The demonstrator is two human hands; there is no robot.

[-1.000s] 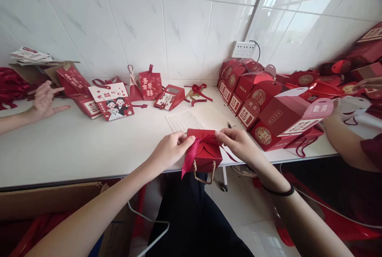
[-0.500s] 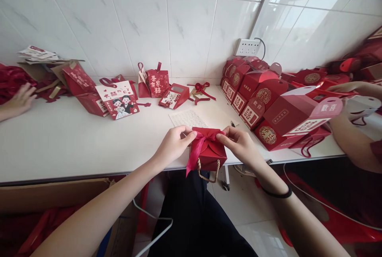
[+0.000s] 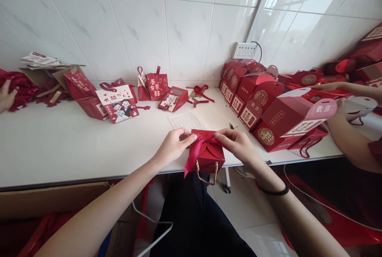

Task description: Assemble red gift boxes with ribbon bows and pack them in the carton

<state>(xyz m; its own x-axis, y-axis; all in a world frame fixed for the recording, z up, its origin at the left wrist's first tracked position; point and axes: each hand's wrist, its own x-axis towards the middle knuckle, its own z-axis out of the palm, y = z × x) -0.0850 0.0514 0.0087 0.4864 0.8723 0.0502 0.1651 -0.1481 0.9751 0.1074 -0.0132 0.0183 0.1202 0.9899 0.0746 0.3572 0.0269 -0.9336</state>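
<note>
At the table's front edge sits a small red gift box (image 3: 209,162) with a twisted rope handle (image 3: 205,179) hanging in front. A red ribbon (image 3: 193,155) is knotted on its top, one tail draping down the left side. My left hand (image 3: 174,145) pinches the ribbon left of the knot between thumb and fingers. On the other side, my right hand (image 3: 237,143) pinches the ribbon just right of the knot. Both hands are closed, and the fingertips are close to the box top. Behind the box lies a printed sheet (image 3: 186,121) with a pen (image 3: 231,126) to its right.
Stacked red boxes (image 3: 262,106) fill the table's right side. A white-fronted box with a cartoon couple (image 3: 117,104) and other red boxes stand along the wall. Co-workers' hands show at both edges. An open carton (image 3: 53,193) is below left, and a power strip (image 3: 244,50) is on the wall.
The view has shifted slightly. Both of my hands keep their pinch on the ribbon, with little movement. At far left, a co-worker's hand has moved further left over the ribbon pile.
</note>
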